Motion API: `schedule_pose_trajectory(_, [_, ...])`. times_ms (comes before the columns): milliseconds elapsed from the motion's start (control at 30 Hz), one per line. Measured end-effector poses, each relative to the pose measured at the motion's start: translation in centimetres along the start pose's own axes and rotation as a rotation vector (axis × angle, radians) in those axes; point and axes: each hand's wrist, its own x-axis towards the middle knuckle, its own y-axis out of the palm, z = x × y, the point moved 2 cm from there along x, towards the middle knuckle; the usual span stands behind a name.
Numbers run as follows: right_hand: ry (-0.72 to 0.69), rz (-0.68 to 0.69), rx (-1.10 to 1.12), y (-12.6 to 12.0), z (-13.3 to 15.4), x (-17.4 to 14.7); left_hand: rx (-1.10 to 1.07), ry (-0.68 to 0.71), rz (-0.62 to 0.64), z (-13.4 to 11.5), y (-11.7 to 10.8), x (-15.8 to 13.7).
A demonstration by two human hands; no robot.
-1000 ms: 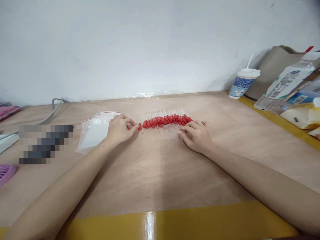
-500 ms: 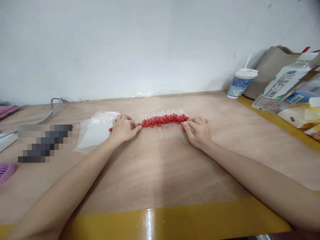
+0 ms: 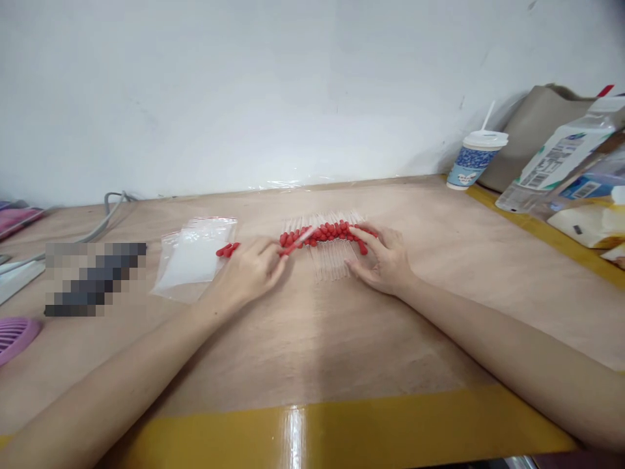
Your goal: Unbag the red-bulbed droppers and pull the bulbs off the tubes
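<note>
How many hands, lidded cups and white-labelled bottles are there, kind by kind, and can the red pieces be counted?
Hands: 2 (left hand, right hand)
Lidded cup: 1
White-labelled bottle: 1
Red pieces: too crowded to count, left out
Total: 4

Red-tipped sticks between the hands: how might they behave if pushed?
The red-tipped sticks look slender, so probably light. Their rounded red ends may let them roll; packed this closely, one pushed would likely nudge its neighbours.

1 lidded cup [image 3: 474,161] with straw [image 3: 488,116] near a clear bottle [image 3: 559,156]
</note>
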Motion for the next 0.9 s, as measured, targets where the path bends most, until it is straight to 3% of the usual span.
schedule_pose_trajectory(167, [-0.211, 0.138, -0.03, 0.0, 1.7, 0.2, -0.151, 0.143, -0.073, -2.4, 2.1, -1.4])
schedule_pose_trajectory(367, [-0.235, 0.204, -0.051, 1.0, 2.5, 0.4, -0.208, 0.154, -0.118, -2.4, 2.5, -1.6])
schedule_pose_trajectory(533, [-0.242, 0.178, 0.003, 1.2, 2.5, 0.5, -0.246, 0.142, -0.161, -2.4, 2.6, -1.7])
schedule_pose_trajectory(767, [-0.239, 0.146, 0.035, 1.1, 2.7, 0.5, -0.207, 0.141, 0.028, -3.5, 2.5, -0.3])
schedule_pose_trajectory(900, [-0.229, 0.157, 0.058, 1.1, 2.8, 0.5, -0.263, 0.166, 0.007, -3.7, 3.1, 0.0])
